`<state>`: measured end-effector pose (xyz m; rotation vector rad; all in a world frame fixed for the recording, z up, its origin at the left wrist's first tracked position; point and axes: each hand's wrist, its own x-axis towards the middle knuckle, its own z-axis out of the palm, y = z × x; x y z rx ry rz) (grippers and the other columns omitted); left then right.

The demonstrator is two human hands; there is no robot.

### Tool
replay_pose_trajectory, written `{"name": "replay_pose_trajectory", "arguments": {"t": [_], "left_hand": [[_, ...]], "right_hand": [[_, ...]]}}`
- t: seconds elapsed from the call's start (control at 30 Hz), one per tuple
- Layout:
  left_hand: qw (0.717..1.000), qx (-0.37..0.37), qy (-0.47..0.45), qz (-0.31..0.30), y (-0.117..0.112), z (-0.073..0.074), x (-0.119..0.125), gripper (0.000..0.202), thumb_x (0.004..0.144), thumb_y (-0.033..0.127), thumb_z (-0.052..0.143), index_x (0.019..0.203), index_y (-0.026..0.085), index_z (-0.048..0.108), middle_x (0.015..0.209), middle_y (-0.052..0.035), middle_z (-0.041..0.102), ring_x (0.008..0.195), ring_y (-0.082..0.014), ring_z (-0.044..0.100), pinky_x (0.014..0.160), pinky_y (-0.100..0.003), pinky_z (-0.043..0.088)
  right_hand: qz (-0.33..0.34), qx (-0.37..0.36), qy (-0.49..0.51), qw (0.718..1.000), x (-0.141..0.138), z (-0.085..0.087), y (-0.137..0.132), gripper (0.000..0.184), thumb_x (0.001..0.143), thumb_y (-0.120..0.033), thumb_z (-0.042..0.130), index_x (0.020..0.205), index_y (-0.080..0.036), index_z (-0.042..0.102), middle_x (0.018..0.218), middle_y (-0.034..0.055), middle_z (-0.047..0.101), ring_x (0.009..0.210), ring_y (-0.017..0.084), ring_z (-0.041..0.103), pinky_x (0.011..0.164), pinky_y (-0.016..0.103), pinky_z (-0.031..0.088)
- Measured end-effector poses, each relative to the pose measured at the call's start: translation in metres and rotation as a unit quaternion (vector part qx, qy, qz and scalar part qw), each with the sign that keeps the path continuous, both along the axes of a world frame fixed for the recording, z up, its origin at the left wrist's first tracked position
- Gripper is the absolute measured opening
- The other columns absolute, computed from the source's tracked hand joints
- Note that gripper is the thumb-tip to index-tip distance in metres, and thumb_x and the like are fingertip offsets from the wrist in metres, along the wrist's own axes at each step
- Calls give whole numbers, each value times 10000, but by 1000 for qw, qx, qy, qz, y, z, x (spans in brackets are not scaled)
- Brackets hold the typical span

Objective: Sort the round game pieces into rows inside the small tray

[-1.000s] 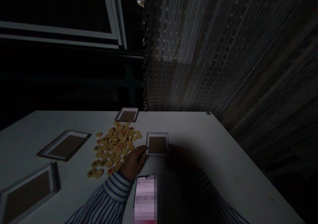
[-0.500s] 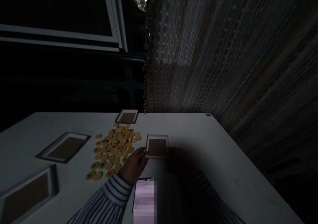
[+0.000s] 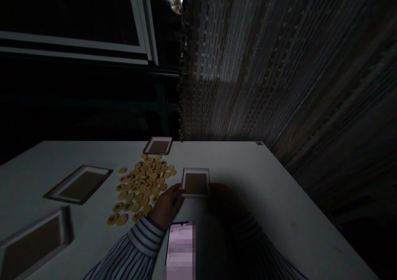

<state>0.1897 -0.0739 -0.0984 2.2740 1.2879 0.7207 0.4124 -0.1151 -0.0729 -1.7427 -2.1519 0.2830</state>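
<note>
A shallow open box (image 3: 195, 183) with pale walls and a brown inside lies on the white table in front of me. My left hand (image 3: 169, 205) is closed on its left edge, thumb and fingers at the near left corner. At the right edge is my right hand (image 3: 225, 201), in deep shadow; its fingers seem to grip that side but barely show. Left of the box spreads a loose heap of round wooden Chinese chess pieces (image 3: 142, 185), some with red or black characters. Several of them are partly behind my left hand.
More shallow boxes rest on the table (image 3: 248, 164): one at the far edge (image 3: 158, 145), one at the left (image 3: 79, 185), one at the near left (image 3: 34, 245). A lit phone (image 3: 181, 247) is between my forearms. Beyond the right side hangs a string curtain (image 3: 242, 65).
</note>
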Motion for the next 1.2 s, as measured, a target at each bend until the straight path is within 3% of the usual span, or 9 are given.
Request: {"name": "replay_pose_trajectory", "arguments": {"t": [0.33, 0.47, 0.63, 0.9, 1.2], "left_hand": [[999, 40, 13, -4, 2, -6, -1, 300, 792, 298, 450, 1003, 205, 641, 1155, -69, 584, 1024, -210, 567, 907, -361, 455], [998, 42, 39, -4, 1, -5, -1, 307, 796, 297, 442, 1007, 193, 640, 1157, -82, 581, 1023, -215, 569, 901, -368, 459], [998, 54, 22, 3, 1, -1, -2, 358, 782, 327, 474, 1086, 178, 590, 1172, -98, 569, 1063, -221, 541, 923, -387, 441], [988, 109, -78, 78, 5, 9, -10, 337, 791, 357, 482, 1040, 157, 587, 1079, -101, 613, 1030, -203, 550, 939, -384, 419], [964, 33, -188, 183, 4, 25, -25, 338, 762, 404, 515, 976, 160, 614, 1022, -82, 639, 958, -205, 584, 893, -365, 436]], "right_hand": [[28, 14, -7, 999, -2, 1, -1, 324, 775, -189, 446, 1061, -183, 598, 1004, 64, 646, 898, 184, 581, 788, 276, 423], [6, 12, 3, 1000, 0, -2, -1, 331, 759, -190, 476, 1065, -170, 598, 1009, 81, 644, 916, 198, 580, 805, 290, 433], [4, 58, 39, 998, 4, -7, -2, 343, 759, -217, 501, 1090, -177, 585, 1022, 92, 635, 905, 210, 585, 808, 335, 454], [-100, 164, 157, 969, 9, -13, 4, 305, 807, -312, 466, 1038, -156, 590, 916, 81, 656, 706, 148, 605, 680, 287, 497], [-91, 181, 182, 962, 8, -7, 6, 289, 820, -283, 411, 982, -150, 609, 850, 76, 670, 693, 147, 610, 650, 258, 487]]}}
